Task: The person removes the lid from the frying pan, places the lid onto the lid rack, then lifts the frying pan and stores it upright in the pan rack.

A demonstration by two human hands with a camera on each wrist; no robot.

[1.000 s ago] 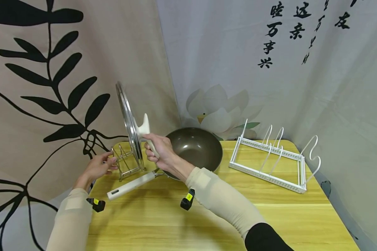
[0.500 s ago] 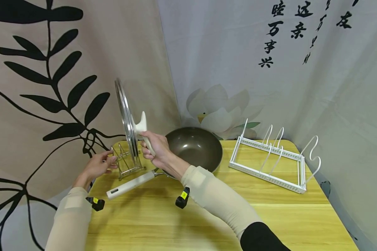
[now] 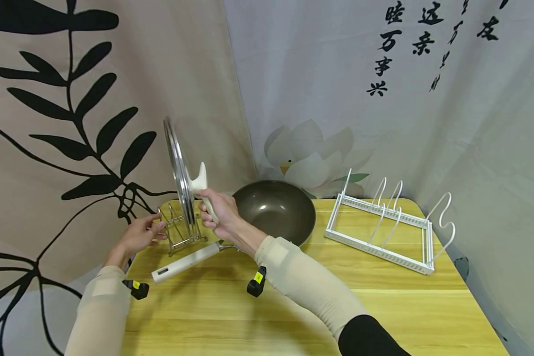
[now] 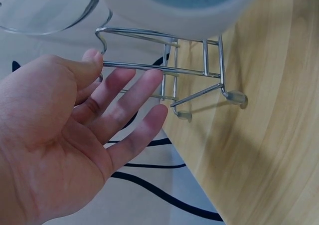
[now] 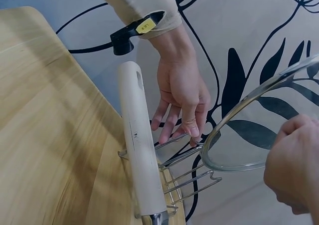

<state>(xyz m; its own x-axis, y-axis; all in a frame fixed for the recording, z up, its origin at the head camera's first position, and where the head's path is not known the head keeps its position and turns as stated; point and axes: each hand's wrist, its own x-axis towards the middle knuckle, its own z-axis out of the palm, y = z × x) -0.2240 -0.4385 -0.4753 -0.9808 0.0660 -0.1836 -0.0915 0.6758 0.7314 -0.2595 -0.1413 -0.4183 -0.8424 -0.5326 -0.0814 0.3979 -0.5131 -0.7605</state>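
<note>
My right hand point(image 3: 224, 213) grips the cream handle point(image 3: 200, 182) of a glass pan lid point(image 3: 176, 160) with a steel rim. The lid stands nearly upright, its lower edge overlapping the right part of a small metal wire rack point(image 3: 182, 242) in the head view. At that rack's left end, my left hand point(image 3: 139, 235) pinches a wire between thumb and index finger. The left wrist view shows this rack point(image 4: 159, 71) with the other fingers spread below the wire. In the right wrist view, the lid's rim point(image 5: 230, 114) is beside the rack's wires.
A dark wok point(image 3: 278, 210) sits behind my right forearm, its pale handle point(image 3: 187, 262) pointing left across the front of the wire rack. A white rack point(image 3: 382, 252) with upright hoops stands at the right of the wooden table point(image 3: 231, 316). Printed curtains point(image 3: 196, 74) hang close behind.
My right hand and the lid have shifted slightly left; the lid rose a little, then came down again. The left hand keeps its place at the wire rack.
</note>
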